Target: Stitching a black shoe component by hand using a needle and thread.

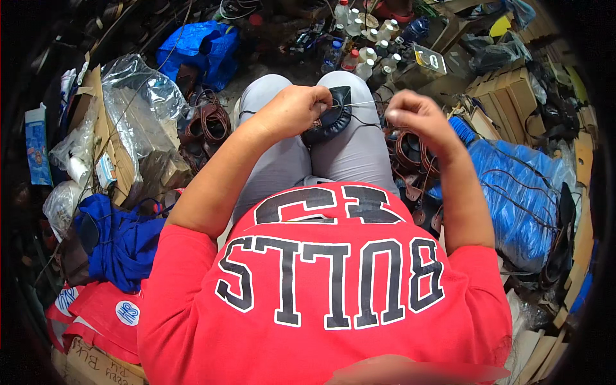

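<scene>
A black leather shoe with a puckered, gathered edge rests across my grey-trousered knees. My left hand is closed at its near left side, thumb and fingers pinching the upper edge. From the shoe a pale thread stretches right toward my right hand. That hand is raised beyond my right knee, fingers curled in and pinched on the thread's end, slightly smeared by motion. A dark strand also trails from the shoe over my right knee. The shoe's underside is hidden.
Brown leather shoes lie left of my legs, and more brown leather lies right. Several bottles stand ahead. Around me are a blue bag, clear plastic, a blue plastic-wrapped bundle and cardboard.
</scene>
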### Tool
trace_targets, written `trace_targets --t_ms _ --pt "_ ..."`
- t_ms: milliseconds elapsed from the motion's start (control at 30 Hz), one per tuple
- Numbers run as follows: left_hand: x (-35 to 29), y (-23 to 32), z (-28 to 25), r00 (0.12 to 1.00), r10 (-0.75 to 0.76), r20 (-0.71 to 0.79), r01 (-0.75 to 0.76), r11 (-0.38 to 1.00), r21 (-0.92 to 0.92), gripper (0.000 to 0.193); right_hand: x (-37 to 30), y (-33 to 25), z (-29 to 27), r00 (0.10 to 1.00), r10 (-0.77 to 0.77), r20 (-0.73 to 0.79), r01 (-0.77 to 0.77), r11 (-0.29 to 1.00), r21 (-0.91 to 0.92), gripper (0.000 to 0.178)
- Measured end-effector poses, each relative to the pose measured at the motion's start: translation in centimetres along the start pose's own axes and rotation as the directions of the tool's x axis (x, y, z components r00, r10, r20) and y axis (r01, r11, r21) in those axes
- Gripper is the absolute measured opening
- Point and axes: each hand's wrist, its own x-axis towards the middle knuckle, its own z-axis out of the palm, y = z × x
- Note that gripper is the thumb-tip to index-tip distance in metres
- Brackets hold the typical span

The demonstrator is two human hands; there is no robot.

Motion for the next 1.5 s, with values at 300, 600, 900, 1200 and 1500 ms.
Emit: trace_targets --t_ms 300,600,900,1200,1500 --pt "0.4 0.5 -0.4 0.993 0.119 -0.02 -0.112 0.972 0.207 0.011 4.3 -1.5 -0.7 0.893 -0.428 -0.142 0.203 0.662 -0.722 0.017" --pt "-0.5 -2.5 -1.7 0.96 0.276 0.052 -0.281 0.943 0.179 0.01 4.4 -2.4 3.1 0.845 -0.345 0.408 0.469 0.112 -0.876 0.006" --pt "-9.3 -1.5 -10.3 0.926 -0.051 -0.374 -0.047 0.968 -0.247 0.008 2.8 -2.1 -3.2 0.953 -0.186 -0.24 0.176 0.982 -0.065 0.021" --pt "-8.1 2.3 -3.5 0.963 0.268 0.03 -0.244 0.914 -0.324 0.019 2.7 -2.4 5.1 0.841 -0.389 0.376 0.467 0.873 -0.14 0.023" --pt "-31.6 -8.5 -25.8 0.315 -0.004 -0.949 0.914 0.272 0.302 0.02 -12.7 -1.8 -30.7 0.63 -0.245 -0.737 -0.717 0.18 -0.673 0.034"
